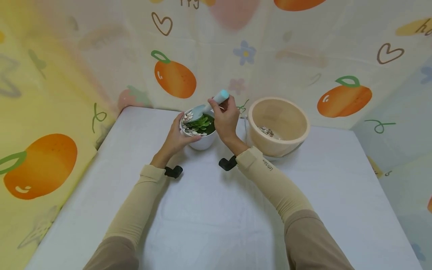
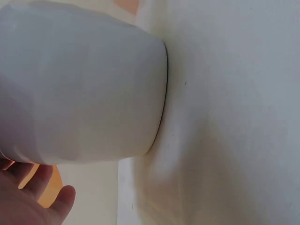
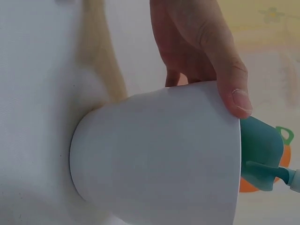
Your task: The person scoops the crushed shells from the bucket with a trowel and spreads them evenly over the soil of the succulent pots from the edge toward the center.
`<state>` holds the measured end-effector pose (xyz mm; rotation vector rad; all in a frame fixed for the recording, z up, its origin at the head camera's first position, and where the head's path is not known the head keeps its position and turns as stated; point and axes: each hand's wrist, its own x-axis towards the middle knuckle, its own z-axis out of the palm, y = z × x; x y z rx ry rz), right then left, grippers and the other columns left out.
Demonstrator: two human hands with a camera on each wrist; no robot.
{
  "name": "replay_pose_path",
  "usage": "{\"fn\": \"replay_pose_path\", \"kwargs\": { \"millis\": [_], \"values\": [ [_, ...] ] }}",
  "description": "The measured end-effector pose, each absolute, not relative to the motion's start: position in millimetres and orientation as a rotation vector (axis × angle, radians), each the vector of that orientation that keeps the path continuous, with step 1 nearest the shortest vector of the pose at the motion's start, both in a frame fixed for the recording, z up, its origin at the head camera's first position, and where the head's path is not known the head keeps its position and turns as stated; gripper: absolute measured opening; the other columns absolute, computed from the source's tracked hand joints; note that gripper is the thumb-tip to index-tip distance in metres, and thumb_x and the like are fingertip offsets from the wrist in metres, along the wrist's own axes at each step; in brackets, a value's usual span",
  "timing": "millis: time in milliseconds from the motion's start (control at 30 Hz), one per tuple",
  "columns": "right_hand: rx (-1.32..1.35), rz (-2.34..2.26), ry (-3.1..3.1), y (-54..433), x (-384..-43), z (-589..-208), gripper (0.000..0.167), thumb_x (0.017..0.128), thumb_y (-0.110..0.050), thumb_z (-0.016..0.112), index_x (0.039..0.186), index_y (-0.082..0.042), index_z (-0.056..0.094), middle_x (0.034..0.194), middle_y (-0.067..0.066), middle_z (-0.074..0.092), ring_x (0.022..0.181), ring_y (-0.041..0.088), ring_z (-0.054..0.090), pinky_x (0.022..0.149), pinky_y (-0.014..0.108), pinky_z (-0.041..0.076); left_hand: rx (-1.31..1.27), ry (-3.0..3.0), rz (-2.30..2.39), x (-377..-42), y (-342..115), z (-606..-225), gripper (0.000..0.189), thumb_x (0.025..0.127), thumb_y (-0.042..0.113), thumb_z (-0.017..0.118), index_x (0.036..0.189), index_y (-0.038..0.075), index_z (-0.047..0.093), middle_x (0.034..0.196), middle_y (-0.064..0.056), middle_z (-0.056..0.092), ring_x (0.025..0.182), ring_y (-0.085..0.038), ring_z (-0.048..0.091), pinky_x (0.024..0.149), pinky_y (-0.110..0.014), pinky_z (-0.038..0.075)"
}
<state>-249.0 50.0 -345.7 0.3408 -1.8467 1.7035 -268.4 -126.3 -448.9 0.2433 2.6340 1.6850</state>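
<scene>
Near: white table [image 1: 209, 210]. Left hand [image 1: 176, 138] with curled fingers grips 1 smooth white pot [image 1: 202, 144], standing on table. In pot: green leafy plant [image 1: 201, 123], pale pebbles [image 1: 185, 123]. Right hand [image 1: 227, 119] pinches handle [image 1: 218, 98] of blue-green shovel [image 1: 197, 112]. Behind: fruit-printed backdrop [image 1: 216, 67].

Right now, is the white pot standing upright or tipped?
Upright. The white pot rests base-down on the table, its green plant at the top.

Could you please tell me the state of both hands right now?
Left hand: holding the white pot.
Right hand: holding the small shovel.
</scene>
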Motion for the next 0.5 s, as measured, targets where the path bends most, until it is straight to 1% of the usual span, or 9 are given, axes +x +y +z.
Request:
{"fn": "replay_pose_path", "kwargs": {
  "millis": [200, 400, 500],
  "values": [
    [0.354, 1.709, -1.844, 50, -248, -347, 0.026, 0.089, 0.002, 0.065, 0.108, 0.017, 0.055, 0.098, 0.03, 0.066, 0.094, 0.039, 0.069, 0.085, 0.04, 0.057, 0.24, 2.677, 1.745, -266, -122, -453, 0.11, 0.071, 0.032, 0.086, 0.154, 0.011, 0.018, 0.154, -0.014, 0.029, 0.141, -0.028, 0.03, 0.118, -0.052, 0.024],
    [0.315, 1.713, -1.839, 48, -250, -350, 0.025, 0.09, -0.001, 0.066, 0.108, 0.013, 0.056, 0.098, 0.028, 0.067, 0.094, 0.037, 0.069, 0.085, 0.034, 0.057, 0.19, 2.737, 1.77, -261, -114, -456, 0.111, 0.07, 0.031, 0.087, 0.154, 0.008, 0.017, 0.153, -0.018, 0.028, 0.14, -0.031, 0.028, 0.118, -0.052, 0.024],
    [0.314, 1.711, -1.832, 48, -250, -350, 0.025, 0.09, -0.001, 0.066, 0.108, 0.013, 0.056, 0.098, 0.028, 0.067, 0.094, 0.036, 0.069, 0.086, 0.033, 0.057, 0.173, 2.777, 1.771, -258, -110, -456, 0.112, 0.07, 0.032, 0.087, 0.153, 0.005, 0.017, 0.152, -0.02, 0.028, 0.139, -0.032, 0.028, 0.117, -0.053, 0.025]
  ]
}}
